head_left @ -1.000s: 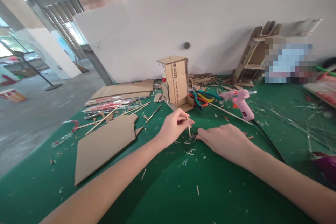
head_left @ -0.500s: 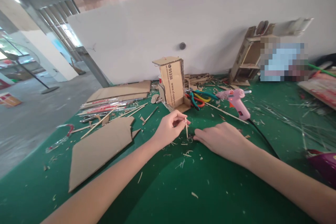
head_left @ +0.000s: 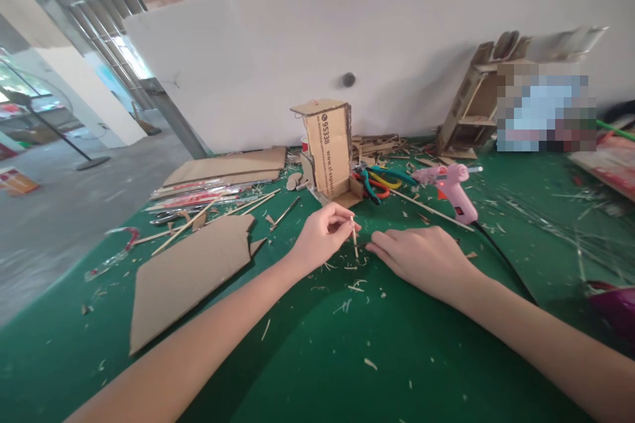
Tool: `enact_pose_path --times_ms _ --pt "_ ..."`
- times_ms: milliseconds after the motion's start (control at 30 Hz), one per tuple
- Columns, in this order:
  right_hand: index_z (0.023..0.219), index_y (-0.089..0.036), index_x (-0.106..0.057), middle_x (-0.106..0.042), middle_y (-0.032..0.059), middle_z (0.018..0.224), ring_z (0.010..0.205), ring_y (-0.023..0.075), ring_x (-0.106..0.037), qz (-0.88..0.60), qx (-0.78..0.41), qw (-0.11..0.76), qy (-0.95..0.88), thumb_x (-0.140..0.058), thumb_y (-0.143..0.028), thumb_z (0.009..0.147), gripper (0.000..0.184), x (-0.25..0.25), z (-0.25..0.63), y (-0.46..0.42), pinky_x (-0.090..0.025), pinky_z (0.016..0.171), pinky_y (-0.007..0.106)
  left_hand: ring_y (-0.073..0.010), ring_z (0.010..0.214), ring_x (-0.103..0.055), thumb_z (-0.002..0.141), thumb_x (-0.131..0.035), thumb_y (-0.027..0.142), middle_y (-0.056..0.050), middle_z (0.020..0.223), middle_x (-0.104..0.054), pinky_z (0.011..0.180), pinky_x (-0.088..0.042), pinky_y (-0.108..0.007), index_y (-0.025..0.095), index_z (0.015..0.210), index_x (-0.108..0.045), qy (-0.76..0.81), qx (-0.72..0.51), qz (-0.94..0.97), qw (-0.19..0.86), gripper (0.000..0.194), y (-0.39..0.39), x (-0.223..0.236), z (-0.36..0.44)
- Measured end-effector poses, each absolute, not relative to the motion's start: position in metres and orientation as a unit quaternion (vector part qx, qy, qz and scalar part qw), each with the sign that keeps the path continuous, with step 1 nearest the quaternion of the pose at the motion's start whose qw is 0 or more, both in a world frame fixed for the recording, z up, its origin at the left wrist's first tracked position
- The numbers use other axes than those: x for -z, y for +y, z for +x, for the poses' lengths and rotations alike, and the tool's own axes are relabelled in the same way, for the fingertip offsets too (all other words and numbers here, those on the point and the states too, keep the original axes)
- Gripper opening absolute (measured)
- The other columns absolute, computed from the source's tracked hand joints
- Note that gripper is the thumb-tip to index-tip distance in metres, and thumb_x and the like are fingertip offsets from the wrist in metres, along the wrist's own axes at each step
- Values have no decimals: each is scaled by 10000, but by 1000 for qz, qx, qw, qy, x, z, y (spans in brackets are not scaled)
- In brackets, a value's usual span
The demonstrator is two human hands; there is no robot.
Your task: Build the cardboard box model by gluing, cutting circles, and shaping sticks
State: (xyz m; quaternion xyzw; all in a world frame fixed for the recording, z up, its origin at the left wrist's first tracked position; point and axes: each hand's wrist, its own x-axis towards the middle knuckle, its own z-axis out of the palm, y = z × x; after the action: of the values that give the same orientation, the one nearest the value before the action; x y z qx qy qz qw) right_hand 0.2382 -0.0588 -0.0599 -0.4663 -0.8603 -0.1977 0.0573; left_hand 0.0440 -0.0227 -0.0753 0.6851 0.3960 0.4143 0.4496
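Short pale wooden stick (head_left: 354, 238) stands nearly upright, its long axis running top to bottom with a slight lean, upper end pinched between the thumb and fingertips of the left hand (head_left: 321, 236) and lower end pointing down at the green felt-covered counter (head_left: 317, 357), where it meets or nearly meets the surface. The left hand is closed on the stick in a fine pinch, its other fingers curled in. Just to the right, the right hand (head_left: 421, 258) lies palm down and flat on the counter, fingers stretched toward the foot of the stick, gripping nothing that can be seen; whether a fingertip touches the stick cannot be told. Pale wood shavings (head_left: 354, 287) are scattered on the counter around both hands. Beyond the hands stands a tall brown cardboard box model (head_left: 329, 152) with printed digits on its side. Right of it lie coloured-handled pliers (head_left: 380, 182), and further right a pink hot glue gun (head_left: 449, 185) with a black cord. To the left, a large flat brown cardboard sheet (head_left: 191, 274) lies on the counter, well apart from the left hand.
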Motion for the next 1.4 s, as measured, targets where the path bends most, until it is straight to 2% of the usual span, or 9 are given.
enact_pose_path --times_ms 200,333,533,733,933,1133,1300,1400 --pt "818 -227 -576 -681 -21 617 443 136 -569 -469 155 5 -869 -348 -412 962 327 53 236 -60 -96 449 261 -152 766 -662 849 -551 246 -70 854 -685 722 -532 -306 159 939 -544 391 -417 686 450 125 -23 75 44" --pt "828 -232 -568 -679 -19 599 462 167 -607 -456 139 -30 -879 -359 -410 957 304 53 236 -62 -105 450 259 -144 769 -656 844 -552 231 -61 834 -680 729 -525 -291 158 919 -543 387 -420 696 435 105 -25 71 45" --pt "782 -218 -554 -681 -3 635 496 173 -620 -488 181 0 -854 -294 -415 974 379 57 236 -63 -105 452 268 -138 761 -641 831 -571 236 -42 826 -665 721 -506 -282 169 898 -536 385 -421 705 422 102 -24 73 45" --pt "824 -223 -555 -664 -20 571 443 156 -594 -447 143 -22 -883 -346 -418 962 317 57 238 -60 -114 456 260 -131 746 -621 824 -592 251 -24 802 -649 705 -488 -270 176 879 -534 390 -420 707 414 109 -24 72 45" --pt "777 -207 -556 -671 6 625 479 159 -605 -484 191 19 -854 -291 -411 975 389 59 238 -63 -102 453 273 -128 739 -604 816 -607 274 -12 796 -624 683 -466 -258 178 867 -530 387 -417 706 422 133 -23 73 45" --pt "807 -222 -557 -652 -18 553 430 169 -587 -457 147 -42 -876 -341 -418 960 329 54 239 -62 -115 445 247 -122 699 -572 812 -609 280 -4 767 -590 647 -446 -253 178 856 -514 407 -409 705 412 146 -23 70 48" --pt "789 -204 -571 -664 4 611 470 158 -593 -471 180 12 -863 -317 -402 970 370 57 240 -62 -135 442 261 -109 661 -518 809 -613 312 13 748 -541 614 -420 -241 186 823 -488 406 -405 725 381 178 -26 68 49" --pt "808 -210 -570 -665 -3 602 449 159 -587 -471 178 2 -864 -320 -403 969 354 57 238 -60 -126 442 255 -106 640 -500 815 -600 332 13 749 -534 595 -409 -239 190 818 -476 412 -403 729 369 189 -26 69 49"
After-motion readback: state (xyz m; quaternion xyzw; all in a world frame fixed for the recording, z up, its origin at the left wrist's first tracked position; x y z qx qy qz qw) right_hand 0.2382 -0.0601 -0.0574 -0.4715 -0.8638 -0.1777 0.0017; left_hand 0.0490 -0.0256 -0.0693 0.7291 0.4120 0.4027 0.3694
